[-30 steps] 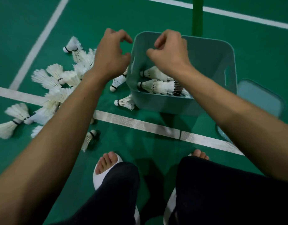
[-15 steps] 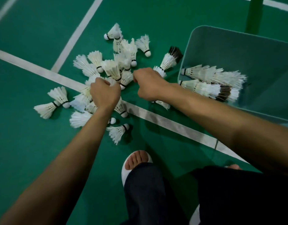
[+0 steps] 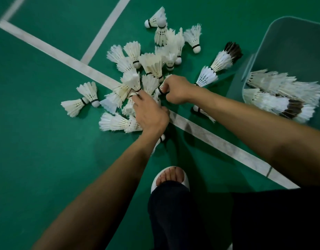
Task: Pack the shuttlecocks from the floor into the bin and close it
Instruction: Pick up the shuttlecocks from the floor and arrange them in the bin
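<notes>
Loose shuttlecocks (image 3: 152, 65) lie in a heap on the green floor (image 3: 38, 141), left of the bin and across a white court line (image 3: 218, 139). Most have white or cream feather skirts, frayed at the edges, with rounded white cork tips and a thin black band. One dark-tipped shuttlecock (image 3: 226, 56) lies nested with a white one just left of the bin.

The bin (image 3: 290, 42) stands at the right edge, open at the top. It is pale grey-green plastic with smooth walls and rounded corners. Stacked shuttlecocks (image 3: 281, 98) lie inside it on their sides, nested in long rows, one row with dark brown feathers.

The left hand (image 3: 150, 114) is palm down over the near side of the heap. Its fingers (image 3: 135, 98) are bent down and touch the cork end of a cream shuttlecock (image 3: 133, 82); I cannot tell whether they grip it.

The right hand (image 3: 175, 89) is just right of the left hand, its fingers curled in tightly. Thumb and forefinger hold the pinched shuttlecock (image 3: 160, 89) at its banded cork.

A foot in a white open-toed sandal (image 3: 171, 177) stands near the viewer on the matte floor.
</notes>
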Available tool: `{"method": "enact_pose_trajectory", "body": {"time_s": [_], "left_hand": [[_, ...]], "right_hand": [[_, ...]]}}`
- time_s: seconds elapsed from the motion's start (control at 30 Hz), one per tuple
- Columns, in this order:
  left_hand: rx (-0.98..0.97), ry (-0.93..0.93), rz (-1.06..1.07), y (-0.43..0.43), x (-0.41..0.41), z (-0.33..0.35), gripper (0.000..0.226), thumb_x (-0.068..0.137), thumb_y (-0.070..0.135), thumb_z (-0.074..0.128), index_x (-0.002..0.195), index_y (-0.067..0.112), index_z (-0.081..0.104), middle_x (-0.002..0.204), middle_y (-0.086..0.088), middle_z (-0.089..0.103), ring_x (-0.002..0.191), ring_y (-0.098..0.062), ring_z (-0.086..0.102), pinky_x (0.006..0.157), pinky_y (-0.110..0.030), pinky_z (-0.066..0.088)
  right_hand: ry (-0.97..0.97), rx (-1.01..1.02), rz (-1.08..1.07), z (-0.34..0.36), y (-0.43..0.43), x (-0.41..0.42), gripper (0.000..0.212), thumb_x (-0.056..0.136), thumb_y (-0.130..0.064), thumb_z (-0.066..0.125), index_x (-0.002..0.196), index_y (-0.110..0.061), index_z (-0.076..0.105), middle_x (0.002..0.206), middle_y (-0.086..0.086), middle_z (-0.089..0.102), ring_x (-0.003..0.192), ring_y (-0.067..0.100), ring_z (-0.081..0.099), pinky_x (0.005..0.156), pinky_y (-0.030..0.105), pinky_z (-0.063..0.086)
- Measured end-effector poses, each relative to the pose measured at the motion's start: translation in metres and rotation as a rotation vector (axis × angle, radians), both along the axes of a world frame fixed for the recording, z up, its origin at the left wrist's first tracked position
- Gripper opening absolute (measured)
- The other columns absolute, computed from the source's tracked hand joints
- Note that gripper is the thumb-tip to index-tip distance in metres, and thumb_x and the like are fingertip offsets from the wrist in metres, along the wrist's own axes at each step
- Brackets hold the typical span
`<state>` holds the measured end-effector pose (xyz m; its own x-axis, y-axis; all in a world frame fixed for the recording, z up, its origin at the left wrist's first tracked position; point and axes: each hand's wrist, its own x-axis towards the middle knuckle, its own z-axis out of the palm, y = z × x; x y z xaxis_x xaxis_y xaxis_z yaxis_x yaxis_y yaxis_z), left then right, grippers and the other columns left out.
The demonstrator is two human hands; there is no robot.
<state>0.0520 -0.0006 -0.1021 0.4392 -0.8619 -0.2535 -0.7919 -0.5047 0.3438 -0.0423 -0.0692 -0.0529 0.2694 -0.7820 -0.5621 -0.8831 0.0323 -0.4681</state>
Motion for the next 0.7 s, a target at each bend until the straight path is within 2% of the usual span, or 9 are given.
{"method": "enact_pose_trajectory", "body": {"time_s": [0.1, 0.17, 0.23, 0.3, 0.4, 0.47, 0.57, 0.63, 0.7], "left_hand": [[-0.040, 0.036, 0.011, 0.000, -0.004, -0.003, 0.069, 0.077, 0.021, 0.079, 0.131, 0.007, 0.039, 0.137, -0.012, 0.043, 0.113, -0.034, 0.053, 0.076, -0.037, 0.040], [-0.104, 0.075, 0.025, 0.002, -0.006, -0.002, 0.061, 0.071, 0.017, 0.077, 0.122, 0.010, 0.044, 0.128, -0.009, 0.048, 0.103, -0.030, 0.055, 0.075, -0.038, 0.045], [-0.201, 0.147, 0.053, 0.007, -0.007, 0.005, 0.050, 0.068, 0.016, 0.071, 0.112, 0.011, 0.048, 0.115, -0.006, 0.052, 0.090, -0.025, 0.052, 0.074, -0.039, 0.046], [-0.298, 0.217, 0.107, 0.008, -0.008, 0.016, 0.041, 0.068, 0.023, 0.064, 0.105, 0.013, 0.051, 0.105, -0.003, 0.056, 0.084, -0.022, 0.051, 0.071, -0.037, 0.043], [-0.406, 0.315, 0.160, 0.002, -0.011, 0.036, 0.036, 0.071, 0.038, 0.057, 0.099, 0.016, 0.055, 0.092, 0.000, 0.061, 0.080, -0.022, 0.056, 0.066, -0.036, 0.042], [-0.485, 0.419, 0.129, -0.006, -0.018, 0.053, 0.037, 0.074, 0.045, 0.055, 0.094, 0.014, 0.057, 0.082, 0.001, 0.062, 0.074, -0.020, 0.057, 0.064, -0.038, 0.046], [-0.561, 0.558, 0.071, -0.017, -0.037, 0.082, 0.031, 0.077, 0.043, 0.056, 0.085, 0.013, 0.058, 0.071, 0.005, 0.060, 0.063, -0.017, 0.057, 0.062, -0.042, 0.051], [-0.612, 0.617, 0.035, -0.019, -0.058, 0.103, 0.028, 0.078, 0.038, 0.059, 0.088, 0.012, 0.057, 0.068, 0.009, 0.058, 0.058, -0.006, 0.054, 0.058, -0.035, 0.049], [-0.677, 0.669, -0.003, -0.022, -0.080, 0.122, 0.030, 0.080, 0.030, 0.064, 0.098, 0.007, 0.056, 0.070, 0.012, 0.053, 0.053, 0.002, 0.047, 0.056, -0.028, 0.042]], "right_hand": [[0.028, -0.012, -0.072, 0.000, 0.003, -0.006, 0.030, 0.085, -0.008, 0.061, 0.113, -0.008, 0.073, 0.114, 0.014, 0.072, 0.114, 0.035, 0.064, 0.101, 0.046, 0.051], [0.048, -0.035, -0.098, 0.003, 0.004, -0.009, 0.034, 0.084, -0.014, 0.063, 0.117, -0.013, 0.071, 0.119, 0.013, 0.071, 0.119, 0.036, 0.060, 0.100, 0.046, 0.052], [0.079, -0.075, -0.087, 0.012, 0.005, -0.011, 0.032, 0.085, -0.012, 0.064, 0.116, -0.016, 0.068, 0.116, 0.011, 0.069, 0.120, 0.036, 0.058, 0.099, 0.046, 0.052], [0.116, -0.163, -0.077, 0.023, 0.003, -0.010, 0.020, 0.084, -0.004, 0.064, 0.099, -0.018, 0.063, 0.098, 0.011, 0.062, 0.111, 0.036, 0.060, 0.094, 0.045, 0.052], [0.146, -0.313, -0.073, 0.051, -0.001, -0.012, 0.020, 0.082, 0.001, 0.062, 0.087, -0.017, 0.055, 0.083, 0.007, 0.054, 0.095, 0.033, 0.059, 0.081, 0.042, 0.047], [0.148, -0.362, -0.073, 0.074, -0.003, -0.020, 0.017, 0.085, 0.001, 0.061, 0.089, -0.014, 0.052, 0.083, 0.007, 0.051, 0.087, 0.032, 0.055, 0.074, 0.039, 0.043], [0.139, -0.375, -0.082, 0.108, -0.001, -0.046, 0.021, 0.088, -0.002, 0.064, 0.096, -0.009, 0.046, 0.093, 0.009, 0.051, 0.088, 0.030, 0.051, 0.072, 0.036, 0.039], [0.071, -0.363, -0.172, 0.129, 0.001, -0.072, 0.032, 0.088, -0.007, 0.069, 0.113, -0.009, 0.049, 0.102, 0.008, 0.052, 0.092, 0.028, 0.053, 0.074, 0.036, 0.039], [0.005, -0.399, -0.308, 0.149, 0.004, -0.104, 0.045, 0.081, -0.014, 0.079, 0.119, -0.008, 0.055, 0.106, 0.007, 0.057, 0.094, 0.026, 0.057, 0.075, 0.036, 0.045]]}}
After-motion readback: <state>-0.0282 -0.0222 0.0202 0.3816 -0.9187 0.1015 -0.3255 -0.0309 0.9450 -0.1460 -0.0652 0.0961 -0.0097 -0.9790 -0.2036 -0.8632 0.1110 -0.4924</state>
